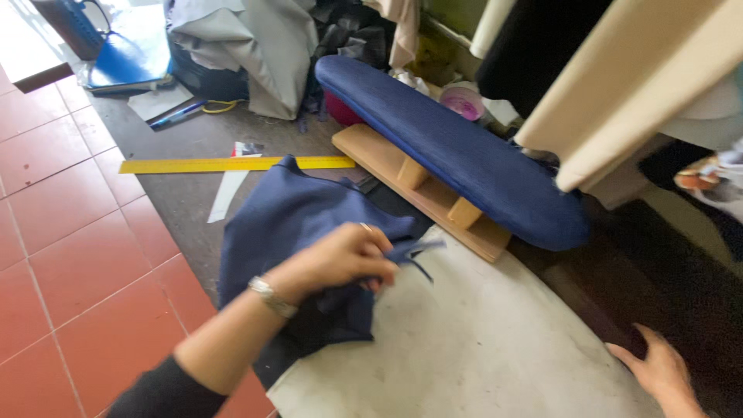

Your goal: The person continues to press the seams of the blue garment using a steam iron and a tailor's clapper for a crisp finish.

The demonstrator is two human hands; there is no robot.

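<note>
My left hand point(344, 259) pinches a piece of dark blue fabric point(286, 232) that lies bunched on the worktable, with a narrow strip of it sticking out past my fingers. A bracelet sits on that wrist and a ring on one finger. My right hand point(662, 368) rests flat at the lower right, at the edge of the grey-white pressing mat point(480, 340), fingers apart and holding nothing. Just beyond the fabric stands a blue padded sleeve board point(457, 147) on a wooden base point(387, 159).
A long yellow ruler point(232, 164) lies across the dark tabletop point(193, 197). Grey cloth point(248, 46), a blue folder point(131, 54) and a pink-lidded tub point(463, 101) sit at the back. A cream fabric roll point(635, 85) leans in from the right. Red floor tiles point(70, 232) lie to the left.
</note>
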